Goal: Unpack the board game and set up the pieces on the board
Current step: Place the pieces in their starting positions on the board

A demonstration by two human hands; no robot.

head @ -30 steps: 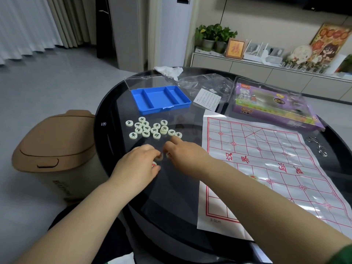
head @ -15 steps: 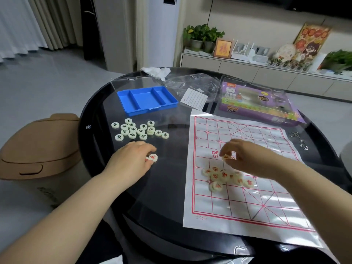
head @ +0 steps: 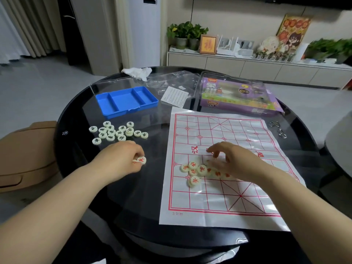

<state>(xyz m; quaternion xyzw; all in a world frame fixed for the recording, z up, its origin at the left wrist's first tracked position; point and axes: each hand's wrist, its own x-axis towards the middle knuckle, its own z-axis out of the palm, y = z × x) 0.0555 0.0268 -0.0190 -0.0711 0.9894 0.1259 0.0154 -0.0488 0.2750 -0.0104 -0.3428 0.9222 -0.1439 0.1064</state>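
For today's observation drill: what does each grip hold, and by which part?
The left grip pinches a red-marked piece by its edge; the right grip, fingers spread over the board, holds nothing.

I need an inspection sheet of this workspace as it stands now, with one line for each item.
Surface: round black glass table, glossy.
Job's things: paper board on its right half; red-marked pieces heaped on the board; black-marked pieces grouped on the glass; blue tray empty; purple game box behind the board.
Clutter: plastic bag, leaflet, crumpled tissue, metal rings.
Grips: left hand pinches a red piece; right hand open over the red heap.
Cables: nothing seen on the table.
Surroundings: tan bin left of the table; cabinet with potted plants.
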